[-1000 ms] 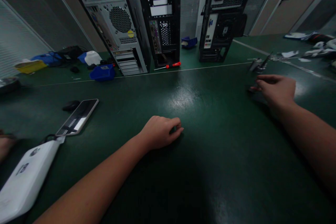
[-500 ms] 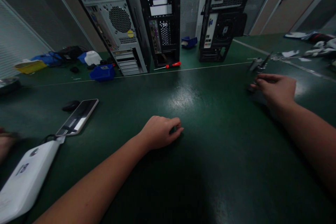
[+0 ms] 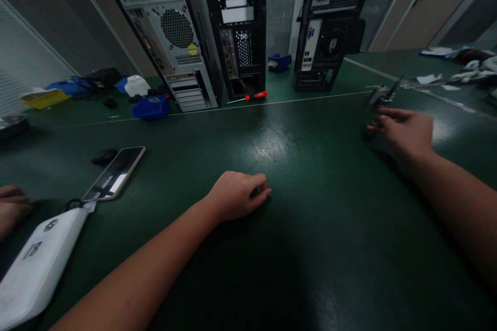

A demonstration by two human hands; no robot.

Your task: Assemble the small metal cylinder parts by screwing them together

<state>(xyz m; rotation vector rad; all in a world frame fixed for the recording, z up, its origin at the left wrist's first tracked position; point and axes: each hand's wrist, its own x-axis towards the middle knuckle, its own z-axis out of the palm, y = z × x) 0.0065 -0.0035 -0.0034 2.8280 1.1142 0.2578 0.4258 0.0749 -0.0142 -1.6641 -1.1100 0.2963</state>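
My left hand [image 3: 237,195] rests on the green tabletop [image 3: 295,186] with its fingers curled in and nothing visible in them. Out to the right, my right hand [image 3: 409,130] has its thumb and fingers pinched together. A small dark, shiny thing [image 3: 373,128] shows at those fingertips, too blurred to name. Just beyond them stand a small silvery piece [image 3: 377,96] and a thin pointed dark tool [image 3: 393,91].
Three computer cases [image 3: 176,26] stand along the back; a red-handled screwdriver [image 3: 254,96] lies before the middle one. Blue bins [image 3: 151,107] sit nearby. On the left are a phone [image 3: 116,173], a black mouse [image 3: 104,156], a white power bank [image 3: 42,258] and another person's hand [image 3: 12,209].
My right hand has shifted slightly left, still pinched. My left hand stays put. The other person's hand at the left edge has come further into view.
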